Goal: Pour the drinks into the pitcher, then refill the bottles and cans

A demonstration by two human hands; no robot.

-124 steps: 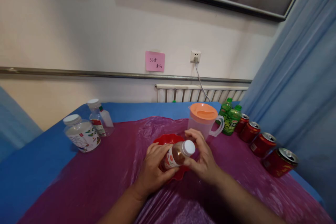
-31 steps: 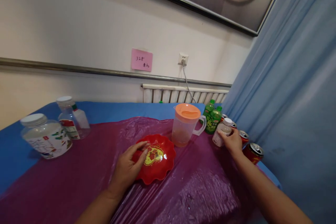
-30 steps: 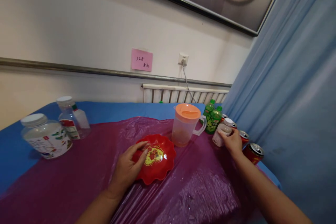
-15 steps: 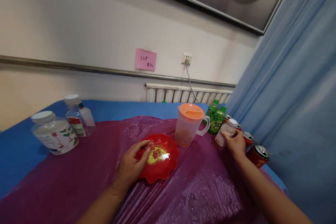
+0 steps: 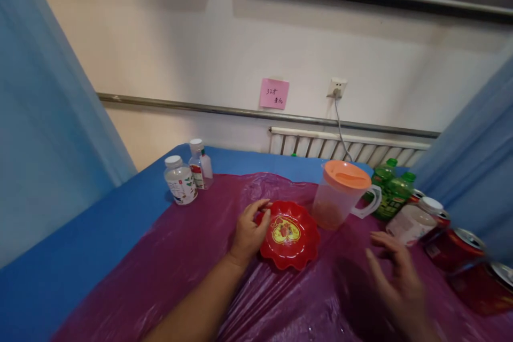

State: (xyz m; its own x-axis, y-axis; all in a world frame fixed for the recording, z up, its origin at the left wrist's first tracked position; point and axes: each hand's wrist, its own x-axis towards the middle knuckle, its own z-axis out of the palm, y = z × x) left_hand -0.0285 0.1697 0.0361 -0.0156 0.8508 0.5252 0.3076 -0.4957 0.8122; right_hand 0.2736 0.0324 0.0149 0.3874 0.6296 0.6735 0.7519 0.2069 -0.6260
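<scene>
A red scallop-edged plate [image 5: 306, 235] with a yellow heart-shaped print lies on the purple plastic sheet. My left hand [image 5: 250, 230] is at its left rim, thumb and forefinger apart with a gap between them; whether they touch the rim I cannot tell. To the right, my right hand [image 5: 401, 283] is slightly blurred, its fingers spread and nothing in them. Just beyond those fingers stands a clear jar [image 5: 414, 222] with a white lid and pale label, apart from the hand. Behind the plate is a translucent pitcher [image 5: 332, 200] with an orange lid.
Two green bottles [image 5: 395, 195] stand right of the pitcher. Several red cans [image 5: 452, 248] line the right side. A white-lidded jar [image 5: 181, 184] and a clear bottle [image 5: 200, 168] stand at the back left. Blue curtains [image 5: 52, 91] hang at both sides.
My right hand has let go of the white-lidded jar and drawn back toward me with fingers spread. The view has turned left; my left hand stays at the plate's rim.
</scene>
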